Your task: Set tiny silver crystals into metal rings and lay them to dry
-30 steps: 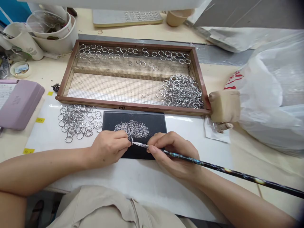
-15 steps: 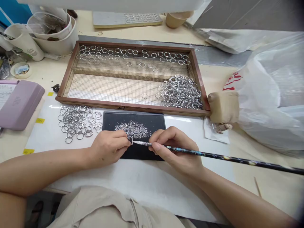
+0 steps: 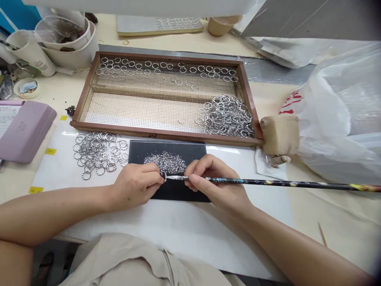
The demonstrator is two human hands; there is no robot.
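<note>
Between thumb and fingers, my left hand [image 3: 138,183] pinches a small silver ring [image 3: 164,176], mostly covered by the fingertips. My right hand [image 3: 218,182] is closed round a long patterned stick with a pale pointed tip, like a pencil or brush [image 3: 268,182]; its tip meets or nearly meets the ring. Both hands are over a black mat [image 3: 172,194] that carries a heap of tiny shiny beads or stones [image 3: 165,162]. To the left, a loose pile of silver rings [image 3: 97,153] lies on white paper [image 3: 119,226].
A wood-framed mesh tray [image 3: 143,107] behind the mat holds a ring heap [image 3: 228,117] and scattered rings. A wooden block [image 3: 280,134] and white plastic bag [image 3: 333,107] stand right. A mauve case [image 3: 34,131] and white tubs [image 3: 80,55] are left; a thin stick [image 3: 322,234] lies right.
The right hand has shifted slightly up and left, and the long stick's far end has swung upward, so it lies flatter. The left hand stays in place with the ring.
</note>
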